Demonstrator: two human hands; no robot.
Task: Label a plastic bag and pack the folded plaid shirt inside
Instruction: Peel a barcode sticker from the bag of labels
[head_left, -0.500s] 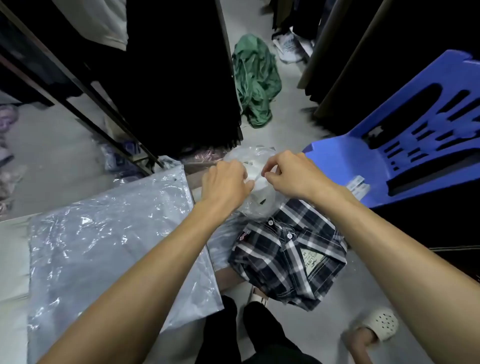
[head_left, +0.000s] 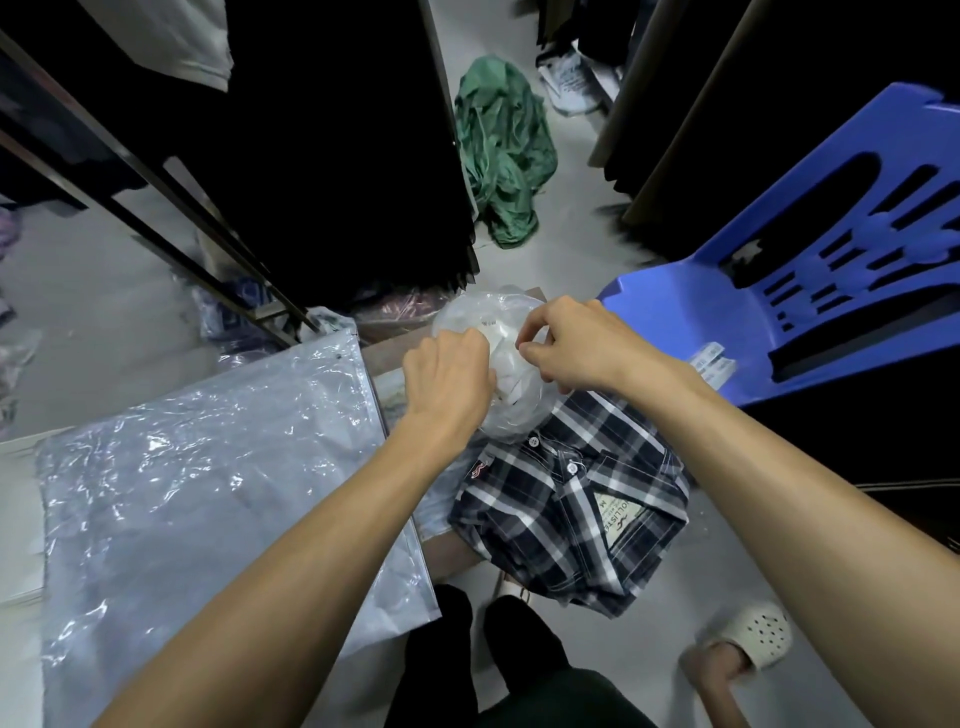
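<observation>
I take the plaid shirt (head_left: 569, 506) as my landmark. It lies folded on the near corner of the counter (head_left: 441, 556), collar tag up, not yet packed. Just beyond its far edge sits a small crumpled clear bag of white labels (head_left: 498, 332), and both my hands are on it. My left hand (head_left: 449, 376) is curled shut against the near left side of that bag, gripping its plastic as far as I can see. My right hand (head_left: 569, 345) pinches at the top of it with thumb and fingertips closed narrow, on plastic or on a label, I cannot tell which.

Left of the shirt, the big flat plastic bag (head_left: 208, 467) is spread out on the counter, and I see no label on it. Right of the shirt stands a blue chair (head_left: 779, 291) with some white tags (head_left: 714, 364) on its seat.

So I judge I am at the start: a label must come out and be stuck on the big bag, then the shirt goes inside.
</observation>
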